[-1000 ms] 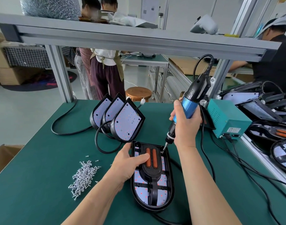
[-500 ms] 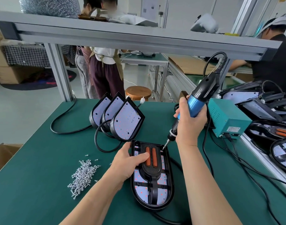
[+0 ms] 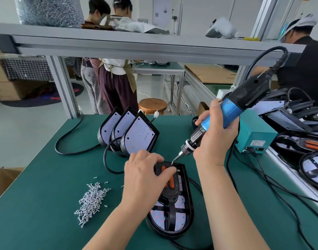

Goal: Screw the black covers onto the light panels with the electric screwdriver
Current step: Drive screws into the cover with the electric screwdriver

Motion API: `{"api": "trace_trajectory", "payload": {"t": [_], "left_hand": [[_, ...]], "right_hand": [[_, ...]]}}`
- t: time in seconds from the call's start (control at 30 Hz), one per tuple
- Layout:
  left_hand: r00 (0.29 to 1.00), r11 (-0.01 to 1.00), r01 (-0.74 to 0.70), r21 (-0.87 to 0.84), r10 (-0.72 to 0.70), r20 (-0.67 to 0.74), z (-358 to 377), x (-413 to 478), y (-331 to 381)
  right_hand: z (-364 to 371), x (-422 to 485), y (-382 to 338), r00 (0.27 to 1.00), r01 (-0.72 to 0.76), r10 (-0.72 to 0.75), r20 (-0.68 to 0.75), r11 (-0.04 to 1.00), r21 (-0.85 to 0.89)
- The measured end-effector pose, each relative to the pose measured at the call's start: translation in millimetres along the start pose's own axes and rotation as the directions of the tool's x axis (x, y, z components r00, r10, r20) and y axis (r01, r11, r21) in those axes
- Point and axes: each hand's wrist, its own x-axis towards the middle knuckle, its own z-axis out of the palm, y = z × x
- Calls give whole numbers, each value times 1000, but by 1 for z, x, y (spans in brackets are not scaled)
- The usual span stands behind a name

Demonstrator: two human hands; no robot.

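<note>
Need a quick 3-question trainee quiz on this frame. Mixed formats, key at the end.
1. Multiple choice: which thing does the right hand grip? A) the teal power box B) the electric screwdriver C) a cable
2. True or false: the left hand holds down the black cover on the light panel that lies flat on the green mat.
3. Fill in: the pile of screws lies to the person's ___ of that flat panel.
Key: 1 B; 2 true; 3 left.
</note>
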Motion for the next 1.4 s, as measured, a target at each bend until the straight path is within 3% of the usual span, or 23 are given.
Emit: {"api": "trace_trajectory", "payload": {"t": [0.4,0.93,1.17,1.37,1.4], "left_hand": [[977,908,201,-367,-161,137,4,4,14],[966,840,256,-479,-207,154,5,1,14],[993,938,114,-328,-119,3,13,-4,13],[996,996,-91,-14,91,-2,10,0,11],[998,996,-63,65,63,8,8,2,8]], "right_hand": [[3,-5,-7,998,-55,53,32,997,50],[-4,2,-4,994,-105,107,-31,993,50],[-7,5,11,958,-245,239,-159,969,-17],[-10,7,16,963,-234,226,-146,971,-42],[-11,9,15,970,-206,197,-141,977,-52]]}}
